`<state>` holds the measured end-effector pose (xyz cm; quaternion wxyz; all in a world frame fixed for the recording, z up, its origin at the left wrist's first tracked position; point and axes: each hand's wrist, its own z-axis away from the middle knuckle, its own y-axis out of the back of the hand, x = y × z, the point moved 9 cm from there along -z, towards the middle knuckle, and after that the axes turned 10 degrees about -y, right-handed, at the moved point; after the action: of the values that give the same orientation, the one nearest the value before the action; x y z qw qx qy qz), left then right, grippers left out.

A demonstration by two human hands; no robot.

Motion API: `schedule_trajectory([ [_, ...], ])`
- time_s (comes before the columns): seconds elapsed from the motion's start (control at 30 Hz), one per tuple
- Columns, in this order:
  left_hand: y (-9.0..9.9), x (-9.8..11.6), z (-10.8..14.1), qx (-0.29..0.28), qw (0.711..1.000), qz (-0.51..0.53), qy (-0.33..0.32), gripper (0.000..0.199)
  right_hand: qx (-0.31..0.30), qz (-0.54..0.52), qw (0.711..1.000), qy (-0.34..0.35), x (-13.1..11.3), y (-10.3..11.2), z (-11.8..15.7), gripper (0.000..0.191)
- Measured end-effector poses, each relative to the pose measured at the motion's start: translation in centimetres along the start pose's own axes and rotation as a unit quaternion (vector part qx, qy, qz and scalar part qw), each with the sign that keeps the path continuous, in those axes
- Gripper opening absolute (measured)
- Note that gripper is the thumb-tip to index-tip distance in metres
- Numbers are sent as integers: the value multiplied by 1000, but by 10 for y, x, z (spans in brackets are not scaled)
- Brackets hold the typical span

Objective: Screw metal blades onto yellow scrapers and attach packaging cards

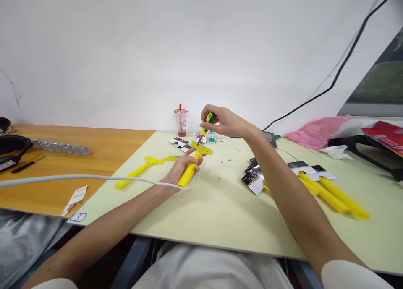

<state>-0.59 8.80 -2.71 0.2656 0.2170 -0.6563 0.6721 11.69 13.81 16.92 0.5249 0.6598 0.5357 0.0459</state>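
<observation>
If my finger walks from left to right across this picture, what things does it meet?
row of silver metal pieces → flat yellow plastic bracket → left hand → right hand → black-and-white card packets → long yellow plastic bars

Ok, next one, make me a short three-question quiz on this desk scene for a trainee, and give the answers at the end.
1. Which hand holds the green-and-yellow screwdriver?
2. True or false: the left hand is holding a yellow plastic piece.
3. What colour is the straw in the lidded cup by the wall?

Key: 1. the right hand; 2. true; 3. red.
</observation>
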Motion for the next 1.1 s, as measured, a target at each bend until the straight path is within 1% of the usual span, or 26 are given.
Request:
schedule_trajectory([
  [0.07,2,-2,0,7,1000,2,6,90,-31,-12,999,5,0,-5,1,19],
  [0.1,3,-3,-1,8,1000,0,7,90,-36,-20,999,4,1,-6,0,20],
  [0.2,1,0,-1,2,1000,-5,3,90,-15,-30,999,0,3,-5,-2,17],
  [0.33,-3,3,1,5,1000,-1,-2,90,14,-21,1000,9,-1,-1,-2,20],
  [0.4,-2,4,2,12,1000,4,-1,90,-1,-21,1000,7,-3,-3,0,17],
  [0.5,-1,3,1,14,1000,7,3,88,-40,-36,999,-5,-3,-8,2,23],
  [0.6,-1,3,0,6,1000,3,3,87,-27,-32,999,-5,-1,-7,0,18],
  [0.7,-1,3,0,6,1000,5,1,87,-10,-18,1000,0,-1,-5,0,17],
  [0.77,-1,3,1,6,1000,7,3,87,-22,-19,1000,-6,-2,-6,1,16],
  [0.83,-1,2,0,5,1000,8,5,87,-48,-25,998,-17,-2,-9,2,22],
  [0.9,-1,3,0,8,1000,5,3,87,-60,-38,997,-19,-2,-10,2,26],
  [1.0,-2,5,0,8,1000,4,-2,87,-34,-37,999,-3,-4,-7,0,22],
  [1.1,-4,4,1,3,1000,7,-1,88,-3,-15,1000,6,-5,-4,0,21],
])
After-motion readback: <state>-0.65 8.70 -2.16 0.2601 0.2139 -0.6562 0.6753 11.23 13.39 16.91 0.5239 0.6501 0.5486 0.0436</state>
